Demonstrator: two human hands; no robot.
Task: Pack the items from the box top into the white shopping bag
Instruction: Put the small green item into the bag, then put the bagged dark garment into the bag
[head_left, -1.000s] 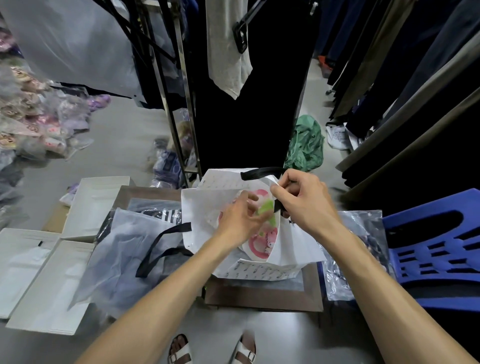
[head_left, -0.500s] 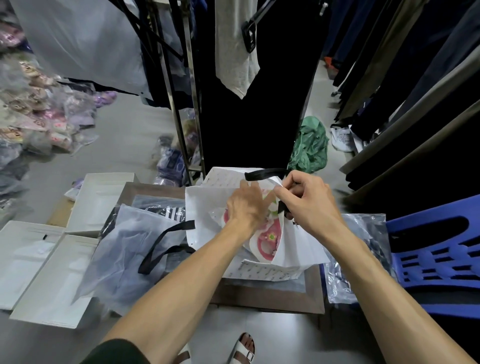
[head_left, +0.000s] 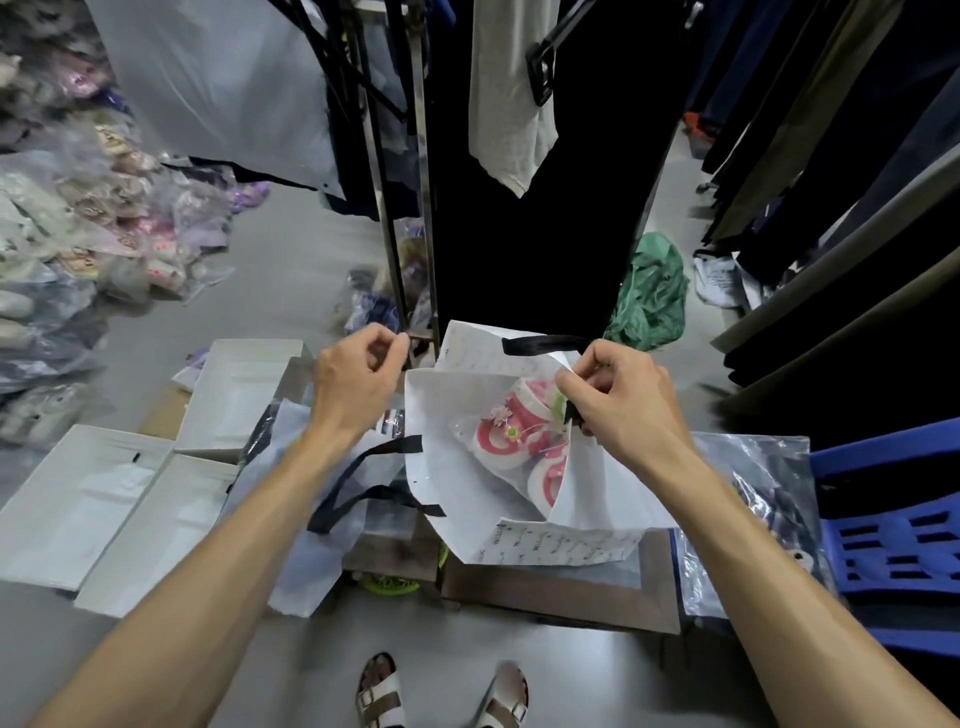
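- White shopping bag (head_left: 457, 467) stands open on the brown cardboard box (head_left: 561, 587), its mouth tipped toward the camera.
- Inside the bag lies a clear plastic packet of pink-and-white footwear (head_left: 524, 447), resting against the bag's right wall.
- Right hand (head_left: 623, 405) pinches the bag's right rim together with a black handle strap, fingers pressed tight.
- Left hand (head_left: 353, 384) hovers just left of the bag, above the box; fingers curl loosely toward the thumb with nothing visibly between them.
- Second black handle (head_left: 363, 483) hangs off the bag's left side over a pale translucent garment bag (head_left: 306, 551).
- Flat white mailers (head_left: 114, 509) lie on the floor left of the box.
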